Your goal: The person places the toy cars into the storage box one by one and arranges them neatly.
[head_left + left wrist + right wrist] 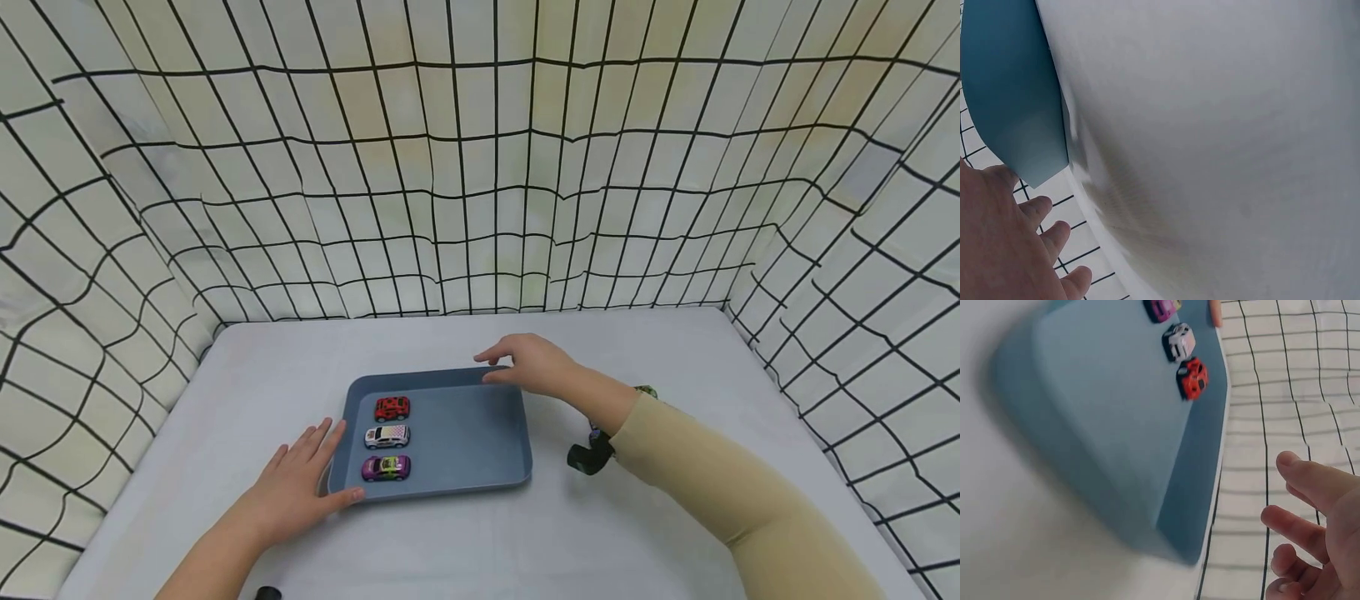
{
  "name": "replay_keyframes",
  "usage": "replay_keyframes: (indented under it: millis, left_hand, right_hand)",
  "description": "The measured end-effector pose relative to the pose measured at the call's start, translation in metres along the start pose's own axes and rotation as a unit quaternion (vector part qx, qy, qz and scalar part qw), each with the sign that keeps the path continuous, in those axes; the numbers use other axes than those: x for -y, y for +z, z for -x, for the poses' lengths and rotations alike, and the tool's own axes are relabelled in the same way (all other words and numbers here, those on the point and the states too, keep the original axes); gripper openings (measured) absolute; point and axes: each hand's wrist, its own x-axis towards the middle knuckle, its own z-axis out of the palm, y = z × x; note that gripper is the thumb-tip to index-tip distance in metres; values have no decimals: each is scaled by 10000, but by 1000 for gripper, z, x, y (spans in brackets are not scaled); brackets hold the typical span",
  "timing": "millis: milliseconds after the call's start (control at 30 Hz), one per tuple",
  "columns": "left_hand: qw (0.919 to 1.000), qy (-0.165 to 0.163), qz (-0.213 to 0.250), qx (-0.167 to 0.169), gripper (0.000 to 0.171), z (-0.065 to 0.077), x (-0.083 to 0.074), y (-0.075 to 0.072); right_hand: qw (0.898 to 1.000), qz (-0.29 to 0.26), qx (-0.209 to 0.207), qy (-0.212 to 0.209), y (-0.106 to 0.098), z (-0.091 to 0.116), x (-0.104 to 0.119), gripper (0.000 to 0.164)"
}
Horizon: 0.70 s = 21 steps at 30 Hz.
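Note:
A blue-grey tray (465, 442) lies on the white table. Down its left side stand three toy cars: a red one (392, 407), a white one (387, 436) and a purple one (386, 467). My left hand (296, 487) rests at the tray's left edge, fingers spread and thumb at the near left corner. Above the far right corner is my right hand (534, 363), fingers loosely bent with nothing between them. In the right wrist view that hand (1316, 531) stands apart from the tray wall (1191, 481).
Right of the tray, partly hidden by the right forearm, are a black wrist-camera piece (591, 454) and a green patterned thing (647, 391). A small black object (267, 592) shows at the bottom edge. White cloth walls with a black grid (480, 167) enclose the table.

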Motion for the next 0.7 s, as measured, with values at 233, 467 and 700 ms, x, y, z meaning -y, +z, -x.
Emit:
replay_keyframes:
  millis: [233, 467, 700]
  left_hand:
    - [10000, 20, 10, 13, 113, 0, -1, -2]
    - [10000, 15, 23, 10, 113, 1, -1, -2]
    - [10000, -3, 11, 19, 114, 1, -1, -2]
  right_hand:
    - [9999, -4, -109, 83, -10, 35, -40, 40]
    - [9995, 66, -82, 288, -18, 70, -78, 40]
    - [9982, -18, -22, 599, -27, 93, -99, 40]
